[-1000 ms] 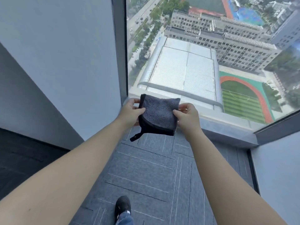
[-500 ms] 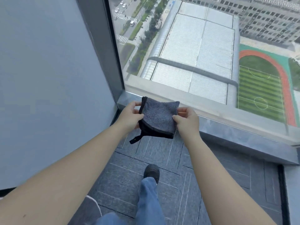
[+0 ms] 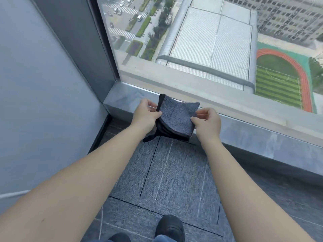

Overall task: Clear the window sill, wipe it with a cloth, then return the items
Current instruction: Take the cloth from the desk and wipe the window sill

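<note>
One cloth (image 3: 176,117) is held up in front of the person, between both hands, above the near edge of the sill (image 3: 253,135) at its left end. The cloth is dark grey with a soft, fuzzy pile, folded into a thick square pad of several layers. Its edges are trimmed in black, and a short black tab hangs from the lower left corner. Its top edge dips in the middle, so the two upper corners stand up as points.

Two bare hands grip the cloth. The left hand (image 3: 146,117) pinches the left side, thumb on the face toward the person and fingers curled behind. The right hand (image 3: 208,123) pinches the right side, thumb and forefinger closed on the edge. Both forearms reach in from the bottom corners.

The single sill is a long strip of grey polished stone, running from the left corner out to the right along the foot of one large window (image 3: 192,41). Through the glass, far below, lie a pale ribbed roof, a street with cars, and one green sports pitch ringed by a red track.

A grey wall (image 3: 35,84) stands at left. The floor is grey carpet (image 3: 171,172) in tiles. Two dark shoes show at the bottom edge, the right shoe (image 3: 169,227) clearer than the left shoe (image 3: 119,238).
</note>
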{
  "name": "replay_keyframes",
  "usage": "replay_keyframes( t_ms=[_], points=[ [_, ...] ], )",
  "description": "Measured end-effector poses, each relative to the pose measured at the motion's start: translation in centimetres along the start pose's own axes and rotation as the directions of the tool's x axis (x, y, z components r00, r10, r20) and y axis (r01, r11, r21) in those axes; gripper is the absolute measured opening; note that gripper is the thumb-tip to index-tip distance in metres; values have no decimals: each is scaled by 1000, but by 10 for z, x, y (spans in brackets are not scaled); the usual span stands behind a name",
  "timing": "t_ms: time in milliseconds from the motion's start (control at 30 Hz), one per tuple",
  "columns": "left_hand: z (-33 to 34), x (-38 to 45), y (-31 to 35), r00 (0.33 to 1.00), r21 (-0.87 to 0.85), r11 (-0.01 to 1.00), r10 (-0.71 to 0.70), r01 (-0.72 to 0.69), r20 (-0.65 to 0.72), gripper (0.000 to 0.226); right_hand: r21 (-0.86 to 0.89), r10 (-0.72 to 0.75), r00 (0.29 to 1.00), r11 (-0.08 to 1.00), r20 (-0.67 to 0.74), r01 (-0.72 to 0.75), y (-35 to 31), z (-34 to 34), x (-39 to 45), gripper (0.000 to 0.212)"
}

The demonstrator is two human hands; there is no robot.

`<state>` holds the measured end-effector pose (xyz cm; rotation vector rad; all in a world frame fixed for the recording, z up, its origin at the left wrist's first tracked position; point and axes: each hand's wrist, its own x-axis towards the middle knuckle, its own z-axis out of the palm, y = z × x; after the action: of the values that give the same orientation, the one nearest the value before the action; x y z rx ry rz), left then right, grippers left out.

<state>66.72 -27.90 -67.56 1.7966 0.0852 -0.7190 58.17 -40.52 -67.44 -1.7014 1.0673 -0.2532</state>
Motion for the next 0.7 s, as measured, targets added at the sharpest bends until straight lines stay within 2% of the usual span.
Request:
replay_keyframes(
  t_ms=[133, 300, 367, 467, 567, 633, 700],
  points=[
    [20, 61, -44, 996, 69, 994, 82, -81, -20, 35, -111, -55, 998, 992, -6, 54, 47, 34, 49, 18],
    [38, 100, -69, 990, 140, 981, 137, -132, -21, 30, -336, -144, 986, 927, 85, 164, 71, 51, 78, 35],
    [42, 106, -74, 992, 167, 978, 123, -123, 9, 19, -440, -148, 974, 873, 172, 210, 79, 54, 82, 40],
    [42, 107, -77, 992, 234, 964, 126, -123, 5, 26, -603, -128, 972, 765, 197, 223, 87, 55, 82, 48],
    [34, 104, -78, 982, 332, 928, 187, -167, -29, 29, -651, -224, 948, 689, 227, 318, 89, 60, 81, 54],
    [26, 103, -81, 973, 430, 883, 226, -187, -42, 31, -654, -270, 903, 623, 334, 428, 89, 69, 85, 57],
    [16, 105, -86, 959, 552, 809, 276, -201, -56, 31, -680, -225, 863, 539, 452, 497, 91, 79, 88, 61]
  ],
)
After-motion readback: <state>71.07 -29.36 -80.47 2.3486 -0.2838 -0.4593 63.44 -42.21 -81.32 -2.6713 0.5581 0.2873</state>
